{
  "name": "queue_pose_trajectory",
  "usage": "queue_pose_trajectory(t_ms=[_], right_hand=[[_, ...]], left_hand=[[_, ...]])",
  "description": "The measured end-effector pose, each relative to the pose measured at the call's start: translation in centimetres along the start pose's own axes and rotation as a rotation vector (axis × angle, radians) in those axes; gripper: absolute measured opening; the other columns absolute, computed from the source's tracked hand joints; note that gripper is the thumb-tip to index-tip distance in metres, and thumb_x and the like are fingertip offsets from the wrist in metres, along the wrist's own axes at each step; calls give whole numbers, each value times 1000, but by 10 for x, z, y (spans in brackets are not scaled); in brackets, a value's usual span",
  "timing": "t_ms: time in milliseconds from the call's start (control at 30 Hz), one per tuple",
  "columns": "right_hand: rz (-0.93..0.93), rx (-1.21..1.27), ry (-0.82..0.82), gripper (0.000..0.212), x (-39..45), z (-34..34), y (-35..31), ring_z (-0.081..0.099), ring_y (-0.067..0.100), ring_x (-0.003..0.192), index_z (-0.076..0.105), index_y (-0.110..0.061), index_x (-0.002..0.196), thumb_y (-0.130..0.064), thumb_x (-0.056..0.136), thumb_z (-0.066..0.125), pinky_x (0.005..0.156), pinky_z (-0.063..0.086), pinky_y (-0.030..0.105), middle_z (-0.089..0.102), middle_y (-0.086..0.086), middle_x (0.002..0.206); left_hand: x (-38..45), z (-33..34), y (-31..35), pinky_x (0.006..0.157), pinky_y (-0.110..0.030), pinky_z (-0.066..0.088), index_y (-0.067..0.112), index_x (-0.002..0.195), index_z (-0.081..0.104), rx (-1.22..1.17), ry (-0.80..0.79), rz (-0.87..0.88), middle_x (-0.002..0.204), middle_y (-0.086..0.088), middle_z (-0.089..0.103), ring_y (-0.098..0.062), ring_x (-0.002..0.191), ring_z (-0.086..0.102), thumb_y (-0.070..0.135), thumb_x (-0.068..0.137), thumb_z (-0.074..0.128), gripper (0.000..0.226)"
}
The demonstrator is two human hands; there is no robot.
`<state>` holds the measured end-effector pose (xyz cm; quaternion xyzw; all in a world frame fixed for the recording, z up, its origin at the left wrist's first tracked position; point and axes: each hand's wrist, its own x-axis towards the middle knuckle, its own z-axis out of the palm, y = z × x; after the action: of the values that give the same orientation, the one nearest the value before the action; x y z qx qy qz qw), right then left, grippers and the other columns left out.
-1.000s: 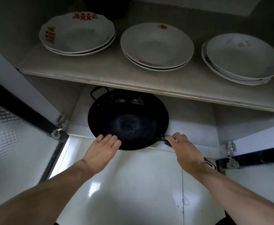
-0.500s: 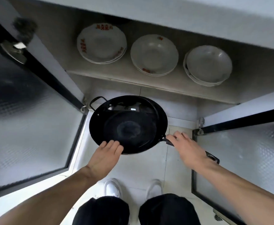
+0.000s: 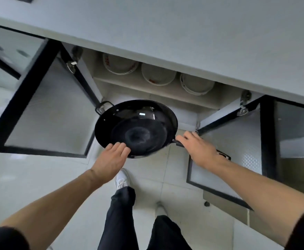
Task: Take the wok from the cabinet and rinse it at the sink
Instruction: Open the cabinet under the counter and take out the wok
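A black wok [image 3: 138,123] with a loop handle on its far left rim hangs in the air in front of the open cabinet [image 3: 167,98], above the floor. My left hand [image 3: 111,157] holds its near rim, fingers laid over the edge. My right hand [image 3: 198,148] grips the wok's long black handle, whose end sticks out behind my wrist. A second dark pan seems to sit inside the wok. The sink is not in view.
Two glass cabinet doors stand open, the left door [image 3: 44,114] and the right door [image 3: 237,141]. Stacks of white plates [image 3: 158,76] sit on the cabinet shelf. A grey countertop [image 3: 183,33] overhangs the cabinet. My legs and white shoe [image 3: 122,179] are on the tiled floor.
The wok has come out of the cabinet's lower compartment and been lifted toward me. My view has risen, so the countertop now shows.
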<state>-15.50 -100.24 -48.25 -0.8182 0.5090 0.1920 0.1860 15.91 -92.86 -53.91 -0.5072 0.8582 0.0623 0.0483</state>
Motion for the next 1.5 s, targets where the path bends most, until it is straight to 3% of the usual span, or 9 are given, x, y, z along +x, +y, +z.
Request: queue_pose_trajectory(t_ms=[200, 400, 533, 800, 1000, 1100, 1333, 1500], right_hand=[[-87, -64, 58, 83, -76, -26, 3, 47, 26, 97, 32, -30, 121, 22, 61, 57, 57, 41, 35, 34, 0, 105], [-170, -84, 167, 81, -143, -56, -9, 41, 22, 90, 36, -28, 122, 21, 62, 57, 57, 46, 34, 32, -2, 101], [-200, -98, 229, 80, -178, -69, -31, 38, 18, 85, 39, -29, 126, 19, 65, 53, 51, 34, 29, 33, -4, 98], [-266, -78, 352, 84, -192, -119, -85, 39, 15, 89, 33, -34, 130, 17, 67, 55, 53, 51, 33, 37, -4, 104], [-326, -113, 445, 73, -189, -164, -133, 40, 15, 89, 38, -31, 126, 12, 71, 59, 56, 51, 29, 37, -4, 106], [-350, -135, 496, 72, -190, -188, -156, 37, 14, 87, 38, -30, 127, 12, 72, 58, 54, 46, 26, 39, -4, 107], [-342, -142, 609, 73, -195, -233, -200, 44, 18, 91, 36, -32, 130, 13, 75, 56, 58, 49, 31, 39, -3, 108], [-289, -153, 689, 75, -196, -254, -211, 39, 17, 92, 39, -30, 132, 15, 73, 53, 54, 45, 30, 38, -3, 108]], left_hand=[[-56, -62, 61, 62, -32, 40, 13, 95, 51, 38, 73, -28, 85, -2, 47, -20, 73, 45, -3, 63, 74, 42], [-115, -128, 108, 60, -30, 44, 11, 94, 58, 60, 112, -73, 84, -2, 52, -20, 71, 47, -11, 55, 65, 45], [-150, -163, 118, 62, -29, 46, 12, 96, 59, 31, 109, -118, 87, -2, 53, -19, 73, 46, -7, 62, 72, 41], [-205, -225, 90, 63, -27, 44, 14, 95, 53, 125, 163, -152, 88, 0, 49, -16, 73, 40, -7, 67, 68, 38], [-241, -267, 62, 65, -29, 46, 12, 99, 55, 197, 264, -206, 90, -3, 52, -18, 75, 45, -5, 78, 60, 28], [-256, -292, 50, 63, -26, 44, 11, 99, 57, 192, 328, -219, 89, -3, 55, -17, 73, 48, -3, 75, 65, 29], [-278, -328, 8, 65, -32, 45, 8, 100, 54, 298, 473, -207, 89, -7, 55, -22, 75, 50, -2, 81, 57, 21], [-268, -344, -26, 67, -34, 43, 9, 98, 56, 355, 502, -181, 90, -7, 53, -24, 77, 47, 4, 88, 59, 12]])
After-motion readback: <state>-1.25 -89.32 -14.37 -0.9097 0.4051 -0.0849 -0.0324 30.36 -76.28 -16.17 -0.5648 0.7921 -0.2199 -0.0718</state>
